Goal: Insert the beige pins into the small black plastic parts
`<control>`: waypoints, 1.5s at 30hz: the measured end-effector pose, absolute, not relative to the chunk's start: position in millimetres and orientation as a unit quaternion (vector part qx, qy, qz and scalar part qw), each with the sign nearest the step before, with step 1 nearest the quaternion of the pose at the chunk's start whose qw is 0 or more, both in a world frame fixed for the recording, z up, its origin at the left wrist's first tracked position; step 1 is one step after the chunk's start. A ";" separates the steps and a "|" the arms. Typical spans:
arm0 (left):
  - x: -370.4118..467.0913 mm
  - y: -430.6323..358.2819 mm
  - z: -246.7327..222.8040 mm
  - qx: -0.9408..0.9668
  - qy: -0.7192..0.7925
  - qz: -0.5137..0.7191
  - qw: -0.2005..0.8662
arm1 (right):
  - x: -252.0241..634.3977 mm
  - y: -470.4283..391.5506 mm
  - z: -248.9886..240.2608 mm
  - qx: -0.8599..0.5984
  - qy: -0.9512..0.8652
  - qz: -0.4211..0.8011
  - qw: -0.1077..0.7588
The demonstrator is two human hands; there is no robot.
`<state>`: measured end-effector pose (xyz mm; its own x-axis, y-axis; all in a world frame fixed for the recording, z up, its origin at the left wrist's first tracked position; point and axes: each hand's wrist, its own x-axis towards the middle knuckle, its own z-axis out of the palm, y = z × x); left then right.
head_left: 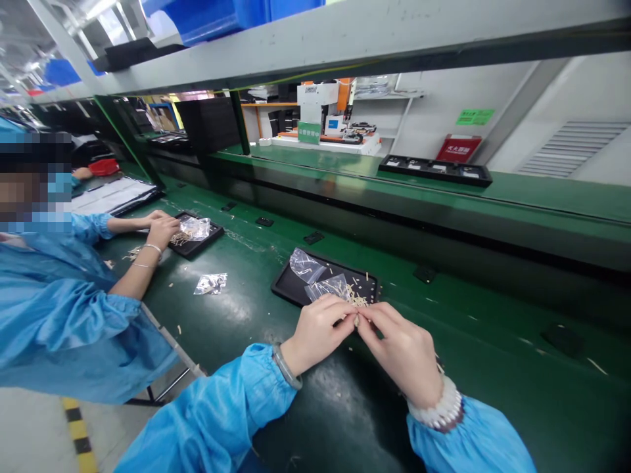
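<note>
My left hand (319,330) and my right hand (403,349) meet fingertip to fingertip over the near edge of a black tray. Both are closed in a pinch on one small pale piece (356,321), mostly covered by the fingers. Just beyond them, in the black tray (286,289), lies a heap of short beige strips (355,297). Two clear plastic bags rest there too: one zip bag (305,264) at the left and another bag (330,287) beside the strips. A few loose bits are scattered around the tray's right end.
At the left, a co-worker in a blue smock (64,295) handles similar strips at a second black tray (217,232). Between us a small clear bag (211,284) lies on the green bench (236,328). A raised ledge (444,230) runs behind, bearing a long black tray (434,172).
</note>
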<state>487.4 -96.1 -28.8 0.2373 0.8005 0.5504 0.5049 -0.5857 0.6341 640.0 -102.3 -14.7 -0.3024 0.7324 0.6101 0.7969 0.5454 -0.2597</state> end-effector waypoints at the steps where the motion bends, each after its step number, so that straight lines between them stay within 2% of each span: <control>1: 488.7 -96.8 -28.3 0.758 0.430 0.456 0.181 | 638.2 -102.8 -15.1 -0.485 -0.796 -0.034 0.361; 7: 492.6 -96.6 -27.3 0.661 0.466 0.487 0.329 | 636.5 -98.6 -15.5 -0.546 -0.688 0.236 0.415; 11: 490.2 -91.2 -31.5 0.623 0.471 0.495 0.381 | 648.6 -87.0 -20.0 -0.588 -0.663 0.228 0.404; 17: 489.7 -90.4 -34.7 0.636 0.462 0.469 0.403 | 656.5 -76.2 -33.2 -0.617 -0.669 0.221 0.351; 27: 489.9 -91.8 -30.7 0.658 0.448 0.447 0.409 | 648.2 -83.0 -15.5 -0.509 -0.638 0.451 0.363; 33: 490.8 -95.0 -29.9 0.681 0.472 0.434 0.354 | 647.3 -85.3 -15.2 -0.486 -0.584 0.533 0.373; 41: 492.3 -97.9 -27.4 0.704 0.480 0.413 0.321 | 645.6 -86.8 -20.4 -0.489 -0.562 0.539 0.392; 45: 489.5 -98.2 -24.1 0.711 0.487 0.391 0.323 | 654.7 -94.8 -13.6 -0.507 -0.579 0.490 0.409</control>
<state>489.5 -98.2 -24.1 0.2207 0.9449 0.2417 0.4391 -0.3175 0.8405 654.7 -94.8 -13.6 -0.1505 0.9883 -0.0229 0.1867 0.0057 -0.9824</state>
